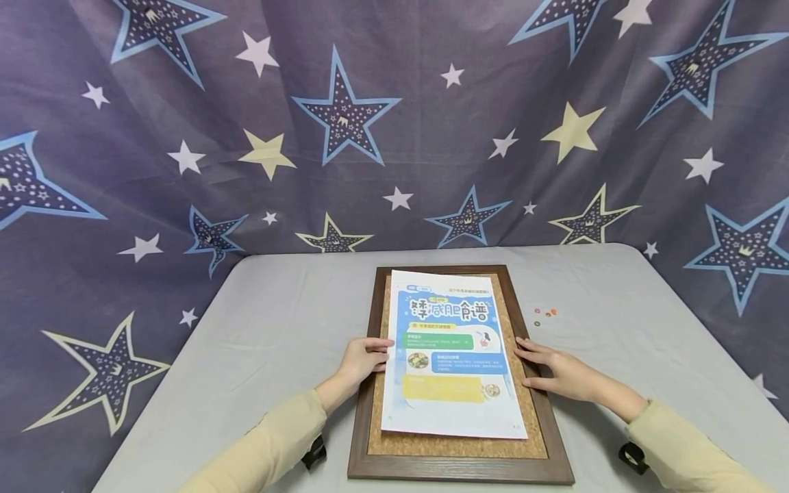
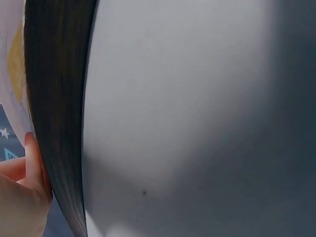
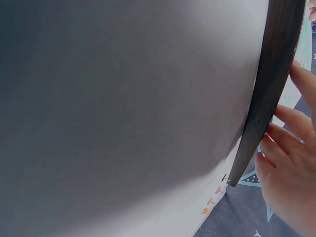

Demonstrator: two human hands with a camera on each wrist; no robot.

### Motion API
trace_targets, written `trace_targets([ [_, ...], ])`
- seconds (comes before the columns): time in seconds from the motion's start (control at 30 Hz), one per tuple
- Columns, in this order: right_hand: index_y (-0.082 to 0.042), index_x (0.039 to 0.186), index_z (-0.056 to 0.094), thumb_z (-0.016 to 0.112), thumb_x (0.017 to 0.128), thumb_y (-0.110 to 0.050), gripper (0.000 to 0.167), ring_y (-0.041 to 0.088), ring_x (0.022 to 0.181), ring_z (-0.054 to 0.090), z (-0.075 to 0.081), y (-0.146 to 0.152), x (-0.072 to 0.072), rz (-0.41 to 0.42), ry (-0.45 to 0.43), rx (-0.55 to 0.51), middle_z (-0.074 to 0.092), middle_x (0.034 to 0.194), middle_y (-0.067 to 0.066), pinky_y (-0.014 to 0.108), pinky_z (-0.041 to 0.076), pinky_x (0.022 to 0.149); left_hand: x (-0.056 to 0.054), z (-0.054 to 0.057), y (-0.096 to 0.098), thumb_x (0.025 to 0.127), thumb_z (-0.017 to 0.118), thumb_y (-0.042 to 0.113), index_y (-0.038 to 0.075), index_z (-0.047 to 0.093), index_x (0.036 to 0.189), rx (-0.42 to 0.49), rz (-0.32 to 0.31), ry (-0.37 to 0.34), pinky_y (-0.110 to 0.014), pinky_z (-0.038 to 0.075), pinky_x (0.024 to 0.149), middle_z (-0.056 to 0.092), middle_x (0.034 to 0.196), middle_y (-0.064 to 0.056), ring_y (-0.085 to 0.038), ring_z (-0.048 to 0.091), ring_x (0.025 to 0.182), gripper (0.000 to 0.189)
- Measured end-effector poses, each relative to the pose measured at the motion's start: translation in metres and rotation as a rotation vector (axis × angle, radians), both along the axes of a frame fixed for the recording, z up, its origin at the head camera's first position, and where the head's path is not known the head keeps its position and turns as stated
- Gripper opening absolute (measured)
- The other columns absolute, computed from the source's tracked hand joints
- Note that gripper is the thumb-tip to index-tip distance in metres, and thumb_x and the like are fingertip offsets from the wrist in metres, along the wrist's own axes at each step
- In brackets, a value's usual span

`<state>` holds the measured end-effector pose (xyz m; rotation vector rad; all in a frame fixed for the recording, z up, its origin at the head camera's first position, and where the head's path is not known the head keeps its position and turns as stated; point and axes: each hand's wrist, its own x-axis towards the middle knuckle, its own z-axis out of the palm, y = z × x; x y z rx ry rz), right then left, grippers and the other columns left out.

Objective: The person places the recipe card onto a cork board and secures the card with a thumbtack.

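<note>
A printed poster (image 1: 450, 411) with Chinese lettering and green, blue and yellow blocks lies slightly askew on a brown-framed cork board (image 1: 456, 448). My left hand (image 1: 354, 370) reaches over the left side of the wooden frame (image 2: 57, 98), its fingertips at the poster's left edge. On the opposite side, my right hand (image 1: 564, 373) rests at the right side of the frame (image 3: 264, 74), fingers spread and fairly straight, tips by the poster's right edge. Bare cork shows along the bottom and right of the poster.
Several small thumbtacks (image 1: 548, 313) lie on the grey tablecloth (image 1: 277, 308) to the right of the board; the right wrist view shows the same thumbtacks (image 3: 211, 201) near the frame's far corner. A star-patterned curtain (image 1: 419, 144) hangs behind the table.
</note>
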<state>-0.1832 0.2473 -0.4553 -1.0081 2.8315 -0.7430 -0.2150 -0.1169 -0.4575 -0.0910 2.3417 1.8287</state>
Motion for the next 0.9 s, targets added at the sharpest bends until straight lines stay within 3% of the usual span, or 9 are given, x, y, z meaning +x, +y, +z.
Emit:
trace_targets([
  [0.33,0.008,0.123,0.047,0.062,0.082,-0.031,0.059,0.042,0.118,0.037,-0.0012,0.0001,-0.0003,-0.001,0.017,0.005,0.037,0.133,0.025,0.05,0.036,0.09,0.0006,0.0013,0.0027,0.078,0.052,-0.014,-0.011,0.062,0.1,-0.05,-0.018,0.021,-0.026,0.052,0.059,0.059,0.082,-0.013,-0.008,0.055,0.062,0.024],
  [0.7,0.008,0.123,0.047,0.062,0.082,-0.031,0.059,0.042,0.118,0.036,-0.0003,0.0003,-0.0008,-0.005,-0.001,0.002,0.036,0.133,0.025,0.05,0.036,0.09,0.0011,0.0053,0.0029,0.076,0.056,-0.015,-0.011,0.063,0.098,-0.152,-0.056,0.122,-0.026,0.053,0.056,0.063,0.082,-0.017,-0.016,0.062,0.066,0.024],
  [0.9,0.008,0.123,0.048,0.063,0.081,-0.03,0.058,0.041,0.118,0.037,-0.0007,0.0004,-0.0008,-0.002,0.013,0.004,0.037,0.133,0.025,0.05,0.036,0.09,0.0014,0.0043,0.0018,0.075,0.057,-0.016,-0.012,0.061,0.1,-0.16,-0.068,0.151,-0.026,0.053,0.057,0.062,0.083,-0.019,-0.019,0.062,0.065,0.026],
])
